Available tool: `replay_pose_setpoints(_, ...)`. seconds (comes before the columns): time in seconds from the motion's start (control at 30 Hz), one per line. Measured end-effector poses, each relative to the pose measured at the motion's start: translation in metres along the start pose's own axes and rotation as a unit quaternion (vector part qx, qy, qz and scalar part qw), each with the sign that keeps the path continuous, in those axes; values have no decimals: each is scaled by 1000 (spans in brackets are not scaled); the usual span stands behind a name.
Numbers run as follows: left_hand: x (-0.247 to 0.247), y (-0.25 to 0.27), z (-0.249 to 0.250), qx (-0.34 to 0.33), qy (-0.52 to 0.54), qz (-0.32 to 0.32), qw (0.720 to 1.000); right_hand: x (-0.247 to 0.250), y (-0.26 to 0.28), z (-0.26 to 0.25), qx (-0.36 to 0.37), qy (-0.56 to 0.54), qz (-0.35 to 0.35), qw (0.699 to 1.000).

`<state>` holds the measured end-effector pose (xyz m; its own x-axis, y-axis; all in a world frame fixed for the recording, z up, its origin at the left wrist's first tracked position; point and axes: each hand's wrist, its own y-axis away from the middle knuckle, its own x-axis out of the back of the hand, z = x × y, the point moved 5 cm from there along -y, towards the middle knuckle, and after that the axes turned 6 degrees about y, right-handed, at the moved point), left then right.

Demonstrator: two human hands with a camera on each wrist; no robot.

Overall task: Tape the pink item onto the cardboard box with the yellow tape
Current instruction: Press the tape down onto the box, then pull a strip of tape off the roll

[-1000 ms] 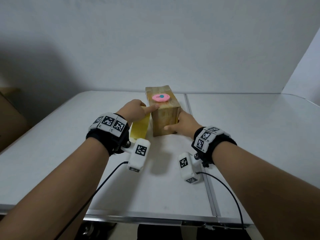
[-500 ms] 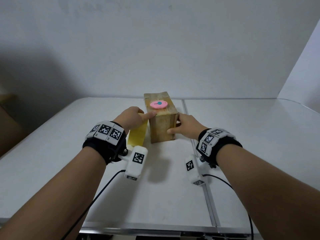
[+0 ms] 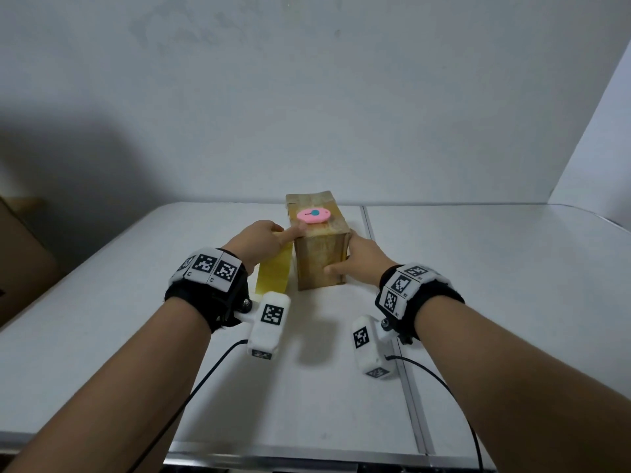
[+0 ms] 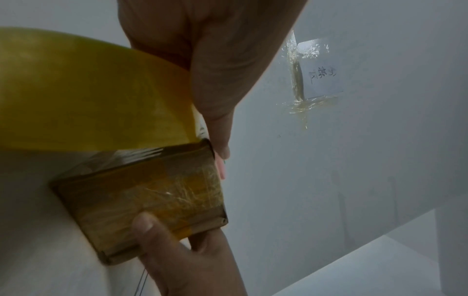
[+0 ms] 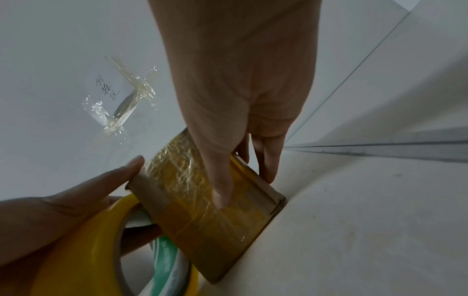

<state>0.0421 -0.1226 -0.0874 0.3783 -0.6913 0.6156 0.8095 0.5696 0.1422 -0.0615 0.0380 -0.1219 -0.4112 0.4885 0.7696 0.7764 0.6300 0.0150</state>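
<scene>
Centrally, pink item (image 3: 313, 215) — oval, teal-dotted, atop cardboard box (image 3: 319, 264)

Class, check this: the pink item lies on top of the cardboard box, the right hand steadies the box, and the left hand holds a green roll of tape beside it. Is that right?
One detail is wrong: the tape is yellow, not green, as the head view shows. The rest holds: the pink item lies on top of the box, the right hand steadies the box, and the left hand holds the roll beside it.
</scene>
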Motion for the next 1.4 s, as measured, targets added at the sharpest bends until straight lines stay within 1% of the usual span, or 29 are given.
replay_pose_setpoints(0.07,7,3,-4,9,77,-13,997,-2,-1,1,-7,8,-13,1000)
replay_pose_setpoints(0.13,12,7,-9,23,181,-16,983,-3,-1,4,-11,20,-20,1000)
replay_pose_setpoints(0.17,15,10,-12,28,217,-9,976,-4,-1,4,-12,28,-23,999)
replay_pose_setpoints(0.27,25,20,-26,26,283,42,958,-5,0,5,-14,56,-34,998)
replay_pose_setpoints(0.33,34,26,-33,13,292,74,953,-3,3,3,-12,44,-36,998)
replay_pose_setpoints(0.37,38,29,-34,3,293,79,953,0,5,1,-9,30,-34,999)
replay_pose_setpoints(0.43,44,38,-28,-22,294,63,953,7,11,1,-6,13,-16,1000)
replay_pose_setpoints(0.47,46,44,-21,-40,293,46,954,12,13,2,-9,11,6,1000)
replay_pose_setpoints(0.57,43,65,7,-93,278,-37,955,30,18,12,-36,-32,85,995)
replay_pose_setpoints(0.67,24,79,32,-119,286,-111,944,45,26,16,-33,-70,116,990)
replay_pose_setpoints(0.77,-10,83,50,-115,306,-149,933,60,38,21,-26,-106,137,985)
replay_pose_setpoints(0.93,-68,73,68,-88,350,-151,920,87,61,29,-8,-207,171,963)
replay_pose_setpoints(1.03,-97,67,74,-85,356,-146,919,94,67,37,1,-243,154,958)
replay_pose_setpoints(1.1,-112,63,79,-89,363,-142,917,92,67,47,-14,-230,125,965)
replay_pose_setpoints(1.17,-124,60,84,-92,375,-143,911,92,67,57,-22,-193,109,975)
replay_pose_setpoints(1.3,-138,54,92,-101,378,-138,910,102,74,72,-31,-185,129,974)
replay_pose_setpoints(1.4,-145,55,95,-106,375,-158,907,105,73,79,-44,-183,133,973)
